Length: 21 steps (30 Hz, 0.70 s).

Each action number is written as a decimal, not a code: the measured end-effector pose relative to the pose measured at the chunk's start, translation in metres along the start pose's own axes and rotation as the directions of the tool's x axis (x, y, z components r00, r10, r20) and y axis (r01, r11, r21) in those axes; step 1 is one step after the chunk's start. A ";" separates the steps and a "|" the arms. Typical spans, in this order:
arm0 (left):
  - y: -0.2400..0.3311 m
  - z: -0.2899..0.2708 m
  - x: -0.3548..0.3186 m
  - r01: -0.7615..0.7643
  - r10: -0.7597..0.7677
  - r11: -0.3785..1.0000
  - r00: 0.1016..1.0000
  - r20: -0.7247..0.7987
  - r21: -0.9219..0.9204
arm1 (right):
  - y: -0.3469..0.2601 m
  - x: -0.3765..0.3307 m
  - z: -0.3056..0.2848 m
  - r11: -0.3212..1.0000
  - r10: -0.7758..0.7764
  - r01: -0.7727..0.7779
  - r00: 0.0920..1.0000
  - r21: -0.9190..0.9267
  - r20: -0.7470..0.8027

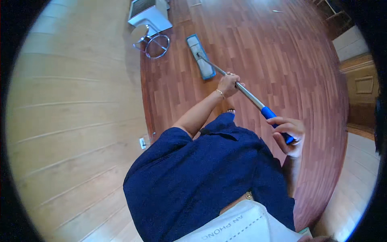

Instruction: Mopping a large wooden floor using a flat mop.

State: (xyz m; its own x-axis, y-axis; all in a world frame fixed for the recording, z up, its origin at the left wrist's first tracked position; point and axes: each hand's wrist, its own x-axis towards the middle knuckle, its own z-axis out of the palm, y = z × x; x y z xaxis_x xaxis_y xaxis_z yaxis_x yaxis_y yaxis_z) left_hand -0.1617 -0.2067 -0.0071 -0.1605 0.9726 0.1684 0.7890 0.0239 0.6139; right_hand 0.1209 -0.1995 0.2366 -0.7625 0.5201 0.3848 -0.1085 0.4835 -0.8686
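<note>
A flat mop (254, 99) with a metal pole and a blue handle slants across the view. My left hand (229, 84) is closed round the metal pole, about midway along it. Nearer to me, my right hand (290, 135) grips the blue handle at the pole's upper end, fingers curled over it. The mop's long head (201, 60), pale grey with a blue-green border, lies flat on the wood-look floor (258, 44) ahead and slightly left.
Left of the mop head stands a round stool (157, 46) with a chrome ring base, next to a white cabinet-like unit (151, 20). A pale wall (80, 105) runs along the left, with a socket (142, 143) low on it. At right is a wooden door (363, 86).
</note>
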 end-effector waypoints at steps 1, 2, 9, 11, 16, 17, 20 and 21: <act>0.001 -0.005 -0.014 0.012 -0.012 1.000 1.000 -0.001 0.013 | -0.003 -0.001 -0.002 0.998 0.042 -0.042 0.999 0.045 0.000; 0.003 -0.012 -0.026 0.013 -0.013 0.999 1.000 0.009 0.046 | -0.001 -0.003 0.000 0.998 0.037 -0.037 0.999 0.060 0.004; -0.047 -0.012 -0.094 0.203 -0.180 0.955 0.976 -0.125 0.216 | 0.050 0.009 0.026 0.940 0.034 -0.129 0.956 0.315 0.290; -0.074 -0.009 -0.140 0.227 -0.196 0.943 0.970 -0.144 0.244 | 0.060 -0.007 0.057 0.900 0.191 -0.300 0.923 0.315 0.334; -0.094 -0.022 -0.234 0.452 -0.448 0.850 0.890 -0.081 0.269 | 0.076 -0.022 0.109 0.889 0.115 -0.292 0.888 0.353 0.445; -0.092 -0.025 -0.238 0.454 -0.459 0.847 0.887 -0.051 0.275 | 0.077 -0.021 0.111 0.884 0.079 -0.264 0.898 0.386 0.434; -0.080 -0.024 -0.223 0.416 -0.411 0.888 0.909 -0.068 0.197 | 0.068 -0.009 0.095 0.916 0.043 -0.206 0.903 0.344 0.427; -0.076 -0.023 -0.216 0.384 -0.372 0.916 0.922 -0.109 0.115 | 0.062 -0.003 0.087 0.918 0.050 -0.205 0.909 0.341 0.413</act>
State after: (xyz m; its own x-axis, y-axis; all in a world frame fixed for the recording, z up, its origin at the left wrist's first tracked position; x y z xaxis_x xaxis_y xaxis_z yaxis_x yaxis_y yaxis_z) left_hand -0.2012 -0.4238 -0.0724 -0.5062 0.8624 0.0108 0.7296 0.4215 0.5386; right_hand 0.0611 -0.2326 0.1546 -0.9622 0.2063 0.1776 -0.1605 0.0973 -0.9822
